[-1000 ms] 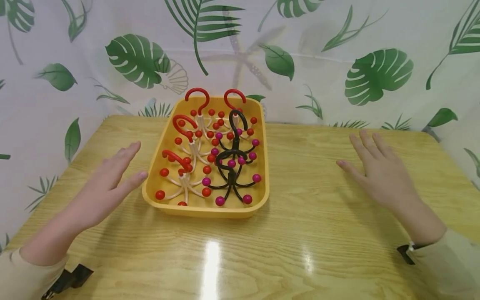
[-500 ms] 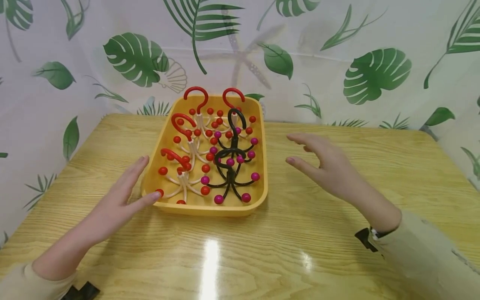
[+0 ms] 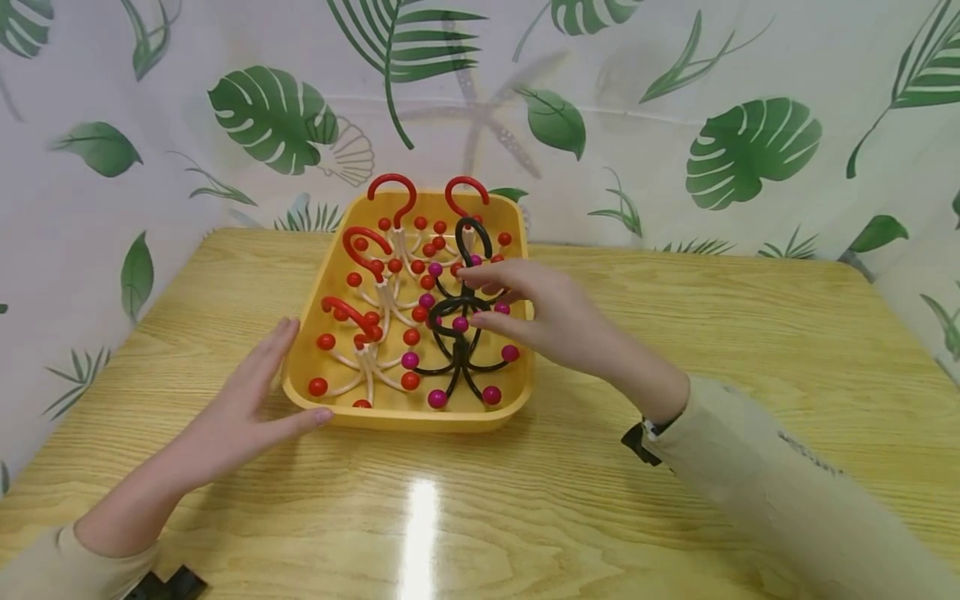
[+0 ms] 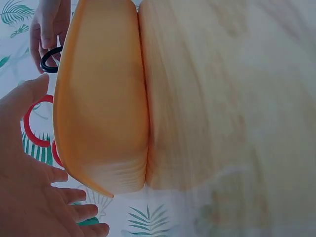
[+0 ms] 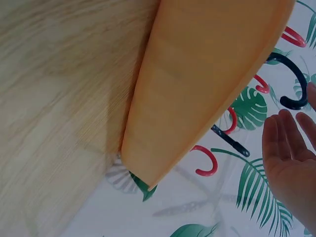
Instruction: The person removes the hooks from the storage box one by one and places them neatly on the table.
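A yellow tray (image 3: 420, 422) holds several multi-arm hanging hooks with ball tips. On the right are two black hangers, the near black hanger (image 3: 461, 354) and the far black hanger (image 3: 489, 240), with magenta balls. White-armed hangers with red hooks and balls fill the left and back, such as the near red-hooked hanger (image 3: 367, 360). My left hand (image 3: 232, 429) is at the tray's front left corner, thumb by the front rim, straight fingers along the left side; contact is hard to tell. My right hand (image 3: 558, 321) hovers over the black hangers, fingers extended, holding nothing.
The tray stands on a wood-grain table (image 3: 660, 492), towards its back left. Behind it hangs a white leaf-print cloth (image 3: 630, 158). The upright hooks rise above the tray rim, closely spaced.
My right hand has swept left from the table's right side to above the black hangers. My left hand has moved slightly right to the tray's corner. The tray and hangers have stayed put.
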`<state>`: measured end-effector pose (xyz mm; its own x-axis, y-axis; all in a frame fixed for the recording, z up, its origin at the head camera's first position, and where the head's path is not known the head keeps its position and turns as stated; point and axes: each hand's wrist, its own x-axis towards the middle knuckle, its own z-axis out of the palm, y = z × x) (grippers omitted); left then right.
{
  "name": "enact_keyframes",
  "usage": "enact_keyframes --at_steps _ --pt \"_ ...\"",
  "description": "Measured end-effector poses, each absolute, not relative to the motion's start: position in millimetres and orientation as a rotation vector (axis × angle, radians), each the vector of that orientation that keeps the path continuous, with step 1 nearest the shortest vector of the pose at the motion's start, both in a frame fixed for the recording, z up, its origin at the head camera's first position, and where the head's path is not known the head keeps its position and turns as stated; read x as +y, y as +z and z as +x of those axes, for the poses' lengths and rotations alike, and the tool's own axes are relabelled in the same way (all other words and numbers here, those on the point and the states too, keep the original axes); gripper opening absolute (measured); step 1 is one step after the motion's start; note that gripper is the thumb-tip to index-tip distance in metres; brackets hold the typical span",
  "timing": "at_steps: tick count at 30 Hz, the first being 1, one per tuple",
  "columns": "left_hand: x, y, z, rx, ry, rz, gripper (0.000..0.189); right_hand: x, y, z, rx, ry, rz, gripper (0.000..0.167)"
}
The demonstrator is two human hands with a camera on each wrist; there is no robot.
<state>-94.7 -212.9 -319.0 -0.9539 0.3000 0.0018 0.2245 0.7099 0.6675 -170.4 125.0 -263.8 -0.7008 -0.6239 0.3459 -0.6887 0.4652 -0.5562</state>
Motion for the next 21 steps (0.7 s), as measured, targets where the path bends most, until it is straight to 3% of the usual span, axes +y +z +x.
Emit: enact_keyframes --at_steps 21 --pt "-218.7 -329.0 -97.0 2.753 1.113 0.38 0.098 108.2 -267.5 -172.4 -2.571 1.065 1.149 0.02"
